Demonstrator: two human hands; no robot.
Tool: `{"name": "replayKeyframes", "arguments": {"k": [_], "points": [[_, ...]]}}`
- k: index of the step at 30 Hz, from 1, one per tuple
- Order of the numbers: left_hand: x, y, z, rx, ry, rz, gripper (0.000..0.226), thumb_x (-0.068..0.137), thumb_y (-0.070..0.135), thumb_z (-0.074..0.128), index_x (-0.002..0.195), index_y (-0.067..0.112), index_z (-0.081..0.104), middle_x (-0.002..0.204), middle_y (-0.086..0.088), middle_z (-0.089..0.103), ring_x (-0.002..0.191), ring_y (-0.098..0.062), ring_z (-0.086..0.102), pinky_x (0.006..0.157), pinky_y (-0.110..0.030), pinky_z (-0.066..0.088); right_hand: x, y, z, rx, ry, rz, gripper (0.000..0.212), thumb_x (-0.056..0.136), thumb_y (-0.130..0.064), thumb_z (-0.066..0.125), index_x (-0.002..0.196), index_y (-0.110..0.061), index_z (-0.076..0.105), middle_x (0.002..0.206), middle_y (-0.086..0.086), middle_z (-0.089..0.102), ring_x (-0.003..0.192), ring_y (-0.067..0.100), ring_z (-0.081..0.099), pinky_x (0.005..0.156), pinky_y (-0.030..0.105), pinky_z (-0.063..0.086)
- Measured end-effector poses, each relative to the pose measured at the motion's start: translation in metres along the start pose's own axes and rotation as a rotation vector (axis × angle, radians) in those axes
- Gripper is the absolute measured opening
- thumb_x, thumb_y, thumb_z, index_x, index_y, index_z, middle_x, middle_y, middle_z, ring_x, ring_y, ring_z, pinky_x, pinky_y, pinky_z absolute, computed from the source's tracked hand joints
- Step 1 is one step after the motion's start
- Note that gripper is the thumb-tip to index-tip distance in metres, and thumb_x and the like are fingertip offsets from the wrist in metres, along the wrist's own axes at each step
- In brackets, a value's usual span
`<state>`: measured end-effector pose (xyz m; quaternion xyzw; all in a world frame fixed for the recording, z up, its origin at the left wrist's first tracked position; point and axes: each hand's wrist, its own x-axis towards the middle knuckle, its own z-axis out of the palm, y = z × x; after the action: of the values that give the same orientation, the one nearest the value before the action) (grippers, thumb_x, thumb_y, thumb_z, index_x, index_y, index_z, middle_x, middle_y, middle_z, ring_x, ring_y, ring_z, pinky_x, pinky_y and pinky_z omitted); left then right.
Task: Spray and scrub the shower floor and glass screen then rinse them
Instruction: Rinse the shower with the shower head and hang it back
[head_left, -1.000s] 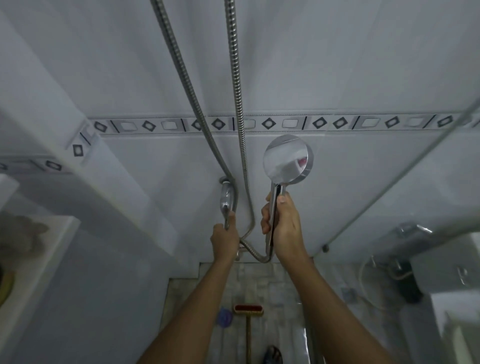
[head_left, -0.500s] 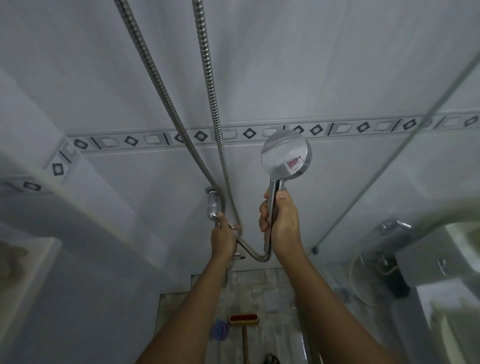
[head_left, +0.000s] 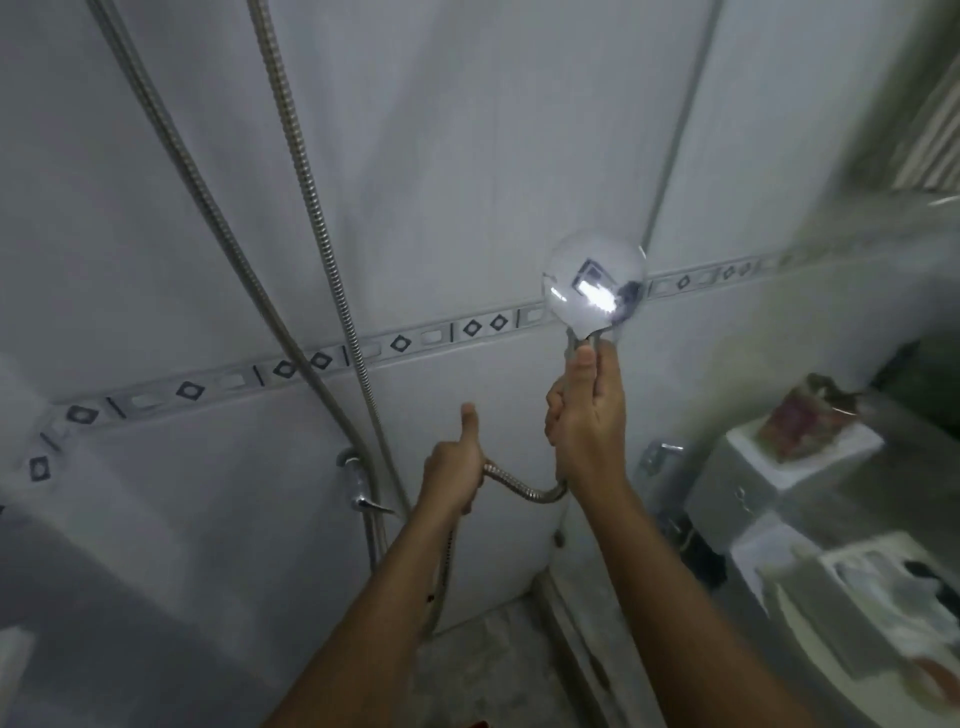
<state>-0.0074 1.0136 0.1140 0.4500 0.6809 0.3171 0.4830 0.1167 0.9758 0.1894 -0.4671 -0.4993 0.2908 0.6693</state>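
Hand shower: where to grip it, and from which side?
Grip the slim handle below the round head of the hand shower, coming from the near, back side, as the right hand does with its thumb along it. The disc is too wide and smooth, and the hose leaves the bottom end.

White cistern, diamond-patterned tile border

No readable text, labels, numbers anywhere.
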Motion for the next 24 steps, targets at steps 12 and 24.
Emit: {"name": "replayKeyframes", "arguments": {"k": [12,24], "points": [[-0.127,0.142,0.034,0.068,-0.443,0.44,0.051,0.092,0.05,0.063,0.066,0.007,0.055,0.05,-0.003,0.039,0.037,-0.016,0.029,0.043,-0.02,0.023,0.002,-0.158,-0.108,-0.007,0.481,-0.378,0.037,0.104,-0.049,0.03,0.086,-0.019,0.045,0.066,0.034,0.032,0.047,0.033,0.031,0.038,0.038,0.028],[-0.213,0.142,0.074,0.06,-0.461,0.583,0.04,0.086,0.031,0.065,0.055,0.01,0.054,0.044,0.001,0.042,0.035,-0.018,0.028,0.043,-0.021,0.023,-0.056,-0.211,-0.185,0.062,0.579,-0.376,0.047,0.1,-0.057,0.029,0.081,-0.016,0.042,0.055,0.008,0.031,0.041,0.015,0.03,0.039,0.026,0.029]]}}
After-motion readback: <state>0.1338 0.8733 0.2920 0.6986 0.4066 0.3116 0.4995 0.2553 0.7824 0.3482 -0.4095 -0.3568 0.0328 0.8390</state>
